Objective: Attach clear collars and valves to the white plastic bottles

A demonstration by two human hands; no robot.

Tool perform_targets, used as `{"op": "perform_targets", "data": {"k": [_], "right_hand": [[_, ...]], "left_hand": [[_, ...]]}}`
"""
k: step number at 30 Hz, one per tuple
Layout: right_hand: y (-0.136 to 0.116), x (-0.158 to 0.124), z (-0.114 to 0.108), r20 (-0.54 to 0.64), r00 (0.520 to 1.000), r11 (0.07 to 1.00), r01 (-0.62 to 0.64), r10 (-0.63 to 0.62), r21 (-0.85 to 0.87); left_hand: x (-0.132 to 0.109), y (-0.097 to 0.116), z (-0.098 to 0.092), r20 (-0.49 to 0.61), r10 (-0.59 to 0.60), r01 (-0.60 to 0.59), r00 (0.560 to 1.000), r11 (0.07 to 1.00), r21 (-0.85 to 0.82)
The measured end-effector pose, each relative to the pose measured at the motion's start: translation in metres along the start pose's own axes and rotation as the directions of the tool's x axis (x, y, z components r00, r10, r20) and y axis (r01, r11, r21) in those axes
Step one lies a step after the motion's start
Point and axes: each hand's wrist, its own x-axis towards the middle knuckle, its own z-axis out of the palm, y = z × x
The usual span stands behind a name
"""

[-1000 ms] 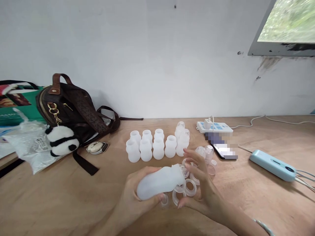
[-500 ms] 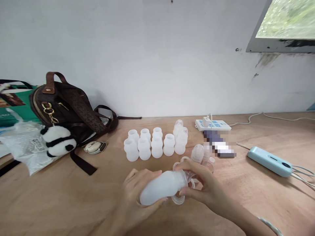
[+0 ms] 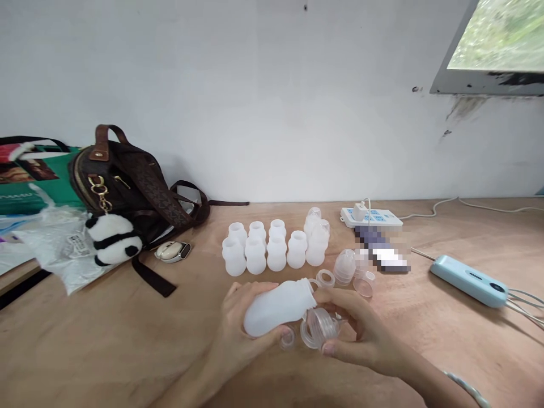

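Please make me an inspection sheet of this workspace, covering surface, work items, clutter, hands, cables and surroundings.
Surface: brown wooden table.
Work items: seven open white bottles, upright; two capped bottles beside them; clear rings and covers nearby.
Clutter: backpack, plush panda, plastic bag.
Hands: left hand holds tilted bottle; right hand holds clear part near its mouth.
Cables: white cable leaves power strip; others at blue device.
Surroundings: white wall, window.

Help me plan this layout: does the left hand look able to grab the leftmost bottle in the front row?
Probably not just now: the left hand is wrapped around a tilted bottle, so it looks occupied. Otherwise the way seems free, with nothing standing between it and the leftmost front bottle.
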Motion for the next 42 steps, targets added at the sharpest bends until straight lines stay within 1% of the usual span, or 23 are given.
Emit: {"op": "perform_targets", "data": {"k": [2, 5, 8, 10, 13, 16, 18, 22, 26, 30, 33, 36, 39, 42], "right_hand": [[-0.009, 0.008, -0.007, -0.012, 1.000, 1.000, -0.001, 0.001, 0.001], [-0.030, 0.031, -0.027, -0.036, 0.998, 0.996, -0.057, 0.055, -0.074], [-0.045, 0.054, -0.044, -0.095, 0.990, 0.950, -0.129, 0.106, -0.285], [-0.045, 0.067, -0.047, -0.117, 0.986, 0.896, -0.157, 0.119, -0.416], [-0.037, 0.083, -0.041, -0.106, 0.987, 0.822, -0.156, 0.117, -0.548], [-0.028, 0.094, -0.031, -0.106, 0.991, 0.752, -0.131, 0.081, -0.646], [-0.023, 0.100, -0.026, -0.112, 0.991, 0.710, -0.133, 0.077, -0.691], [-0.013, 0.105, -0.021, -0.115, 0.987, 0.636, -0.162, 0.115, -0.754], [-0.003, 0.107, -0.015, -0.113, 0.985, 0.609, -0.169, 0.129, -0.775], [0.001, 0.105, -0.012, -0.124, 0.983, 0.593, -0.182, 0.137, -0.785], [0.000, 0.096, -0.011, -0.176, 0.980, 0.608, -0.193, 0.089, -0.770], [-0.005, 0.083, -0.011, -0.240, 0.971, 0.703, -0.163, -0.011, -0.693], [-0.011, 0.067, -0.007, -0.241, 0.968, 0.818, -0.082, -0.070, -0.570], [-0.014, 0.053, 0.003, -0.214, 0.963, 0.872, 0.040, -0.164, -0.488]], "left_hand": [[-0.001, -0.001, 0.001, -0.019, -0.024, 0.024, 1.000, 0.999, -0.028], [-0.002, -0.004, 0.003, -0.111, -0.066, 0.057, 0.992, 0.995, -0.083], [-0.002, -0.006, 0.001, -0.190, -0.074, 0.054, 0.979, 0.993, -0.105], [-0.001, -0.006, -0.001, -0.202, -0.078, 0.056, 0.976, 0.992, -0.111], [-0.002, -0.005, -0.003, -0.196, -0.072, 0.052, 0.978, 0.993, -0.107], [-0.003, -0.004, -0.003, -0.191, -0.049, 0.031, 0.980, 0.995, -0.097], [-0.004, -0.004, -0.003, -0.193, -0.039, 0.022, 0.980, 0.996, -0.090], [-0.004, -0.005, -0.005, -0.182, -0.030, 0.018, 0.983, 0.998, -0.067], [-0.004, -0.005, -0.006, -0.167, -0.003, -0.007, 0.986, 0.998, -0.060], [-0.002, -0.006, -0.006, -0.154, 0.005, -0.014, 0.988, 0.998, -0.057], [-0.002, -0.005, -0.005, -0.145, 0.010, -0.015, 0.989, 0.999, -0.038], [-0.002, -0.004, -0.004, -0.145, -0.003, 0.000, 0.989, 1.000, -0.016], [-0.002, -0.002, -0.003, -0.131, -0.024, 0.024, 0.991, 1.000, -0.005], [-0.001, 0.003, -0.003, -0.102, -0.024, 0.019, 0.994, 0.998, -0.052]]}}
